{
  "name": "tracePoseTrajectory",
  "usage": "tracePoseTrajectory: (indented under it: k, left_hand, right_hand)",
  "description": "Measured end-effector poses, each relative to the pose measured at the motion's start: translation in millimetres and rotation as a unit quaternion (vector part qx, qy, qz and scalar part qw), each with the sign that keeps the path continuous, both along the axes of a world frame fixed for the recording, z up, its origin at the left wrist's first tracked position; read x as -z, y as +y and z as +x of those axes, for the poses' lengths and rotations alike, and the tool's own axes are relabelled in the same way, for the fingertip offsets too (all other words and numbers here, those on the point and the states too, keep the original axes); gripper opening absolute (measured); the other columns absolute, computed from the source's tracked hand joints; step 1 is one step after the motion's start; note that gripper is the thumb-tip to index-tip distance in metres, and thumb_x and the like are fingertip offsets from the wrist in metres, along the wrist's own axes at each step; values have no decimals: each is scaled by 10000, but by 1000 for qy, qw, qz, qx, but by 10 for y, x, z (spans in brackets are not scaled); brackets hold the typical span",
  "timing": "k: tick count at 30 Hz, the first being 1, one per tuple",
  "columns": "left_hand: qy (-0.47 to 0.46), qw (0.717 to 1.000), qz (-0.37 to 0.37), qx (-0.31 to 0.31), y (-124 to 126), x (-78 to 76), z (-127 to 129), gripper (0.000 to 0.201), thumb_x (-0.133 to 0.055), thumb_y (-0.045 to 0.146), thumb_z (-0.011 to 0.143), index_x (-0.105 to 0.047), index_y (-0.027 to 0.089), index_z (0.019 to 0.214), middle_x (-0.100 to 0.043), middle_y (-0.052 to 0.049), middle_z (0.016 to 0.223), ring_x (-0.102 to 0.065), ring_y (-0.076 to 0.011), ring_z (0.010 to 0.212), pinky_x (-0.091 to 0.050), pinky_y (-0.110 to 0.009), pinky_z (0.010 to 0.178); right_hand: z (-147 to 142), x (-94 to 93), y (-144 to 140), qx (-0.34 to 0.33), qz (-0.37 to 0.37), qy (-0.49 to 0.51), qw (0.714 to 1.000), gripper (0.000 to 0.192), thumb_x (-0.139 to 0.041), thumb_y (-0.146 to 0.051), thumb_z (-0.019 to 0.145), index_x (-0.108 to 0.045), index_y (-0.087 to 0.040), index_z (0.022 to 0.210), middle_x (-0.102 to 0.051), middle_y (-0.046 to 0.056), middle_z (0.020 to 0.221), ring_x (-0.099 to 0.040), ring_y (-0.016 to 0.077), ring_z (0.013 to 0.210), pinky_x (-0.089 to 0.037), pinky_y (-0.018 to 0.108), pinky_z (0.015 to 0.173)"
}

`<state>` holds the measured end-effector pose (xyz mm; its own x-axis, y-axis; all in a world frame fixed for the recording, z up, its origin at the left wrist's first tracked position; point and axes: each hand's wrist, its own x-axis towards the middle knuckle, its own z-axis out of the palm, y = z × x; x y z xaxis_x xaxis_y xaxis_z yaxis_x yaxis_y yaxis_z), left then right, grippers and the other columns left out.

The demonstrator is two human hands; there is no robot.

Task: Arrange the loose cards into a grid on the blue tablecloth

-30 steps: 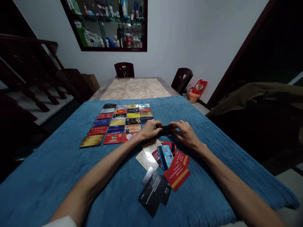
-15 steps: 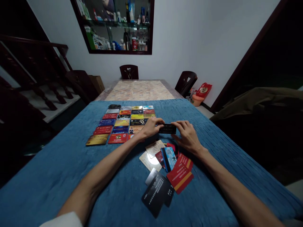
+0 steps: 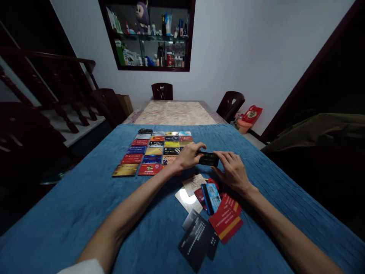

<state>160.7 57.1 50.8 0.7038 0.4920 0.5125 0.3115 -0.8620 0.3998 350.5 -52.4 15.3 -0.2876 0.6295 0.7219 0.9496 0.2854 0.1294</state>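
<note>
both hands, left hand (image 3: 189, 155) and right hand (image 3: 232, 171), pinch a black card (image 3: 208, 158) in their fingers (beside the card grid (image 3: 155, 152)) above the blue tabletop (image 3: 85, 205).

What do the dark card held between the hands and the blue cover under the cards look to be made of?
Dark rectangular card, pinched between left hand and right hand: thin and stiff, probably plastic; finish unclear in dim light. Blue ribbed table cover: soft plush-looking fabric, matte, with parallel ridges and a draped edge.

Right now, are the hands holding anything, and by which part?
Yes: a dark card, pinched at its short ends, left hand on the left end, right hand on the right, above the blue cloth.
</note>
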Motion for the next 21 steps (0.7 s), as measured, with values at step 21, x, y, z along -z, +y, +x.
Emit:
tracePoseTrajectory:
  k: [21]
  left_hand:
    - [192, 966, 160, -63, -158, -291, -1013, 433, -589, 243, 848, -535, 130, 1262, -584, -165, 1219, -514, -313, 1123, -446, -451, 937]
  right_hand:
    - [-498, -292, 412, -122, -81, 6, 989, 511, -583, -438, 902, -537, -217, 1361, -625, 149, 1141, -524, 314, 1022, -471, 438, 786]
